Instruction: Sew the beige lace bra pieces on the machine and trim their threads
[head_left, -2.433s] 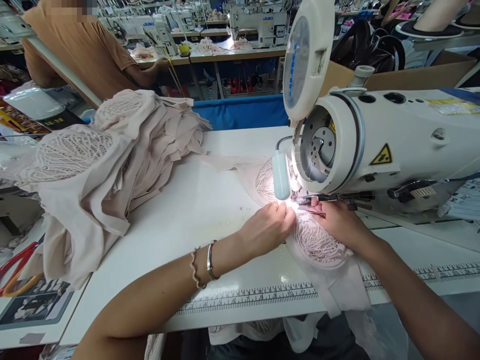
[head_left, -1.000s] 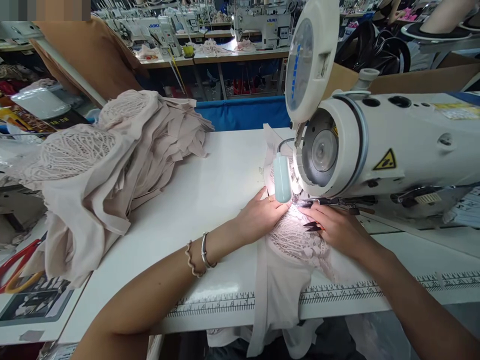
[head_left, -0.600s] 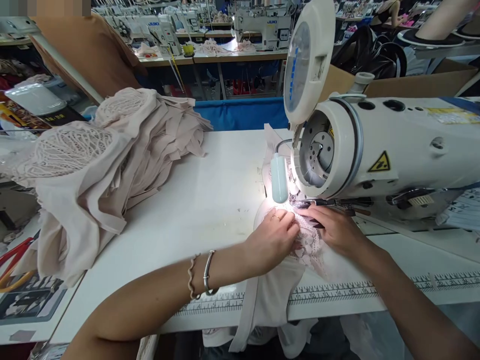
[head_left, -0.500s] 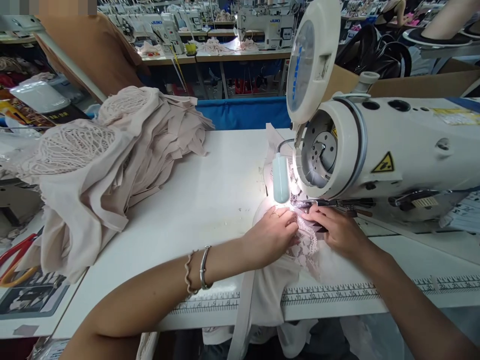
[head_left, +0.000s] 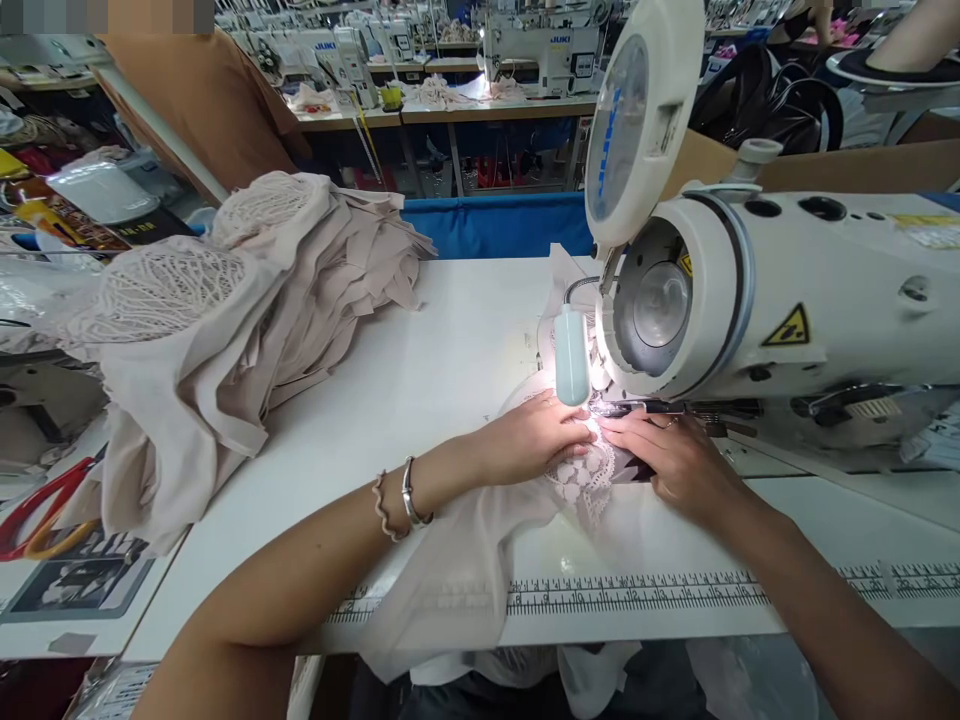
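My left hand point(head_left: 529, 440) lies palm down on pale pink lace fabric point(head_left: 589, 482), left of the needle area. Its fingers stretch out over the cloth. My right hand point(head_left: 686, 462) rests on the lace's right side, fingers extended flat toward the lit stitching spot. The sewing machine point(head_left: 825, 290) reaches in from the right, its round end cover point(head_left: 645, 120) swung up. A small pale-green lamp point(head_left: 572, 358) hangs over the needle, which I cannot make out in the glare. Sheer beige cloth point(head_left: 457, 560) trails from the lace over the front edge.
A heap of beige garment pieces point(head_left: 247, 280) covers the table's left. Red-and-orange-handled scissors point(head_left: 52, 515) lie at the far left. A printed ruler strip point(head_left: 637, 596) runs along the front edge. A person in brown point(head_left: 195, 110) is beyond, near other sewing machines point(head_left: 555, 60).
My left hand has shifted slightly left and its fingers have flattened. My right fingers have straightened. The trailing cloth has swung left. The round part inside the machine's end has turned.
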